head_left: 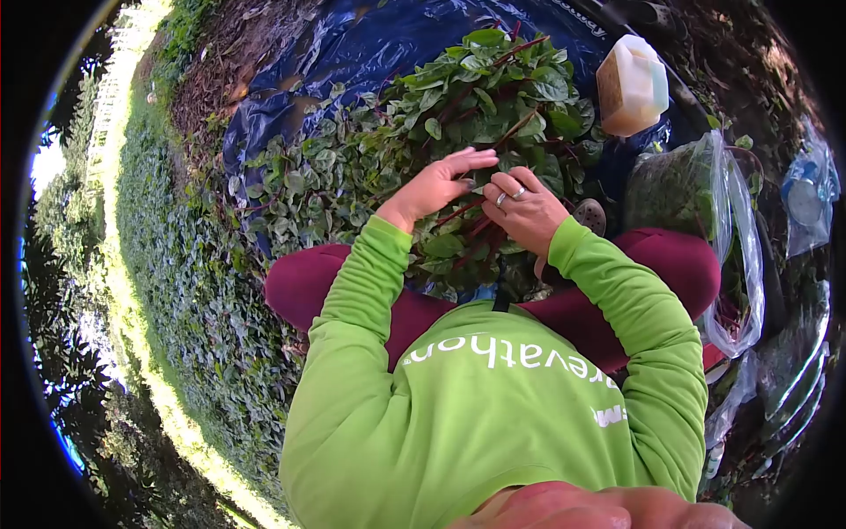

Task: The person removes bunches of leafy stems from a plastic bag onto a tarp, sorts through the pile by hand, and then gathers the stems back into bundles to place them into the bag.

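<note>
My left hand (441,187) is over a heap of leafy greens with dark red stems (480,88). Its fingers stretch to the right, and the thumb lies apart from them. Close beside it, my right hand (527,212), with rings on it, has its fingers curled around red-stemmed leafy stems (458,213). The fingertips of both hands nearly meet, and what lies right between them is too small to make out. More leaves hang below the hands, between my bent knees.
A dark blue plastic sheet (352,48) lies beneath the greens. At the upper right stands a translucent plastic jug (632,85). A clear plastic bag of greens (674,189) sits by my right knee, with another plastic bag (809,189) farther right. Low plants (203,238) grow on the left.
</note>
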The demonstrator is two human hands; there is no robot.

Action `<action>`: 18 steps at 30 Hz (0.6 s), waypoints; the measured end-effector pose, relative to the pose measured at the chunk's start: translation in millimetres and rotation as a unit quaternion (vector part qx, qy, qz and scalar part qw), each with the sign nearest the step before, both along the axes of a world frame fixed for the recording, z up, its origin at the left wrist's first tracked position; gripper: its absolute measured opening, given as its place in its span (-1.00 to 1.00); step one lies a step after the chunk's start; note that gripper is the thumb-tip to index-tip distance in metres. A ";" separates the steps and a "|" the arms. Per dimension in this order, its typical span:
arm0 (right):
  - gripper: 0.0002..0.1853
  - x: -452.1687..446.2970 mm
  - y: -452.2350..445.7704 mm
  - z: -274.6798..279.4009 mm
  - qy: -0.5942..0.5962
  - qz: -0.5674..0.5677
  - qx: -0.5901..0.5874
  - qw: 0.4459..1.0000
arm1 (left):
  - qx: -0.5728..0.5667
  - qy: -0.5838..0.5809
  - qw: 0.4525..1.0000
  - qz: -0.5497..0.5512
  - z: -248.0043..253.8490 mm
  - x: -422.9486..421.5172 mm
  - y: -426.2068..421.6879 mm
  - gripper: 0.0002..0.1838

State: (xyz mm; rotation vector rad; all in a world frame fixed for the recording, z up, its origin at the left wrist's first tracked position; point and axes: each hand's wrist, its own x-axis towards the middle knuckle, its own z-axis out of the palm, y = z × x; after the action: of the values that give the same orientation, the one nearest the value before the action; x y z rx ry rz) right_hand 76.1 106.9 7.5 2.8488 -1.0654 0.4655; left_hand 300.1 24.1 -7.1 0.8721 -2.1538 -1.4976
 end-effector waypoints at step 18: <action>-0.87 -3.4 11.9 -4.5 0.020 0.041 0.091 0.995 | -0.517 -0.372 0.693 0.338 -65.7 40.3 -21.8 -0.75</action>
State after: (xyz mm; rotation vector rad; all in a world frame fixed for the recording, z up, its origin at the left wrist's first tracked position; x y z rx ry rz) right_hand 72.8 118.8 3.0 3.0560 -1.0376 0.3311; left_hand 340.4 2.4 -72.8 1.6171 -2.1717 0.5783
